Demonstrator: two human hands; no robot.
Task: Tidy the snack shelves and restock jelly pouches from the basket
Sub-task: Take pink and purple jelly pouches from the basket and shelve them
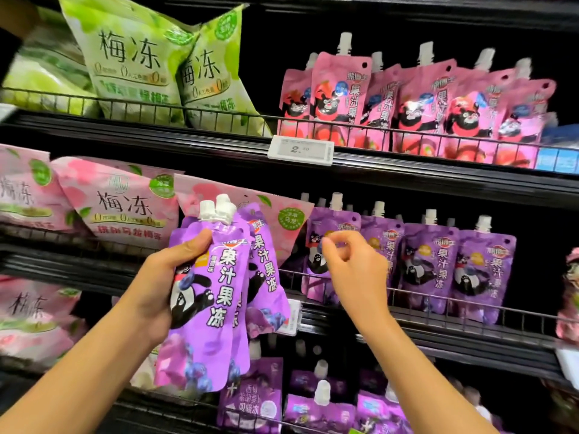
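My left hand (163,286) grips a small fan of purple jelly pouches (206,296), thumb across the front just under the spouts, fingers behind. They look soft and floppy to me, the film glossy and probably slick, so I judge the firmest hold is up at the stiff neck below the white caps (217,208), where the plastic fitment gives the fingers something hard to pinch; lower down the filled belly would likely sag and slide. Each seems light, though several together may pull at the wrist. My right hand (351,267) holds nothing, its fingers loosely curled with thumb and forefinger close together, hovering just in front of the leftmost purple pouch in the shelf row (326,245) on the middle shelf. The pouches I hold are violet with a cartoon black bear, bold white characters down the front and blueberries at the bottom. To the right, the row (454,261) stands upright behind a wire rail (470,303). Far above sit pink pouches (416,98); left are pink bags (122,208).
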